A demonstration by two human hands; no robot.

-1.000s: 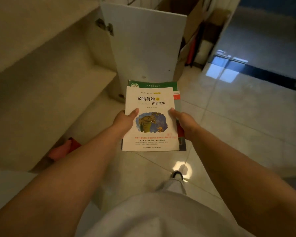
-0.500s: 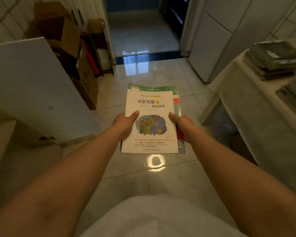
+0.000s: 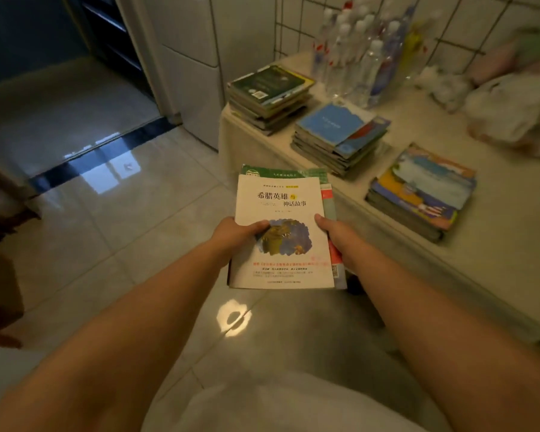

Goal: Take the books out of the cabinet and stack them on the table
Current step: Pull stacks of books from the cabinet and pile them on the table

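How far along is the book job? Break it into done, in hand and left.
Done: three stacks of books already sit on the table.
In hand: the left hand and right hand grip a bundle of books over the floor beside the table.
Left: set this bundle on the table. The cabinet is out of view, so what remains inside cannot be told.
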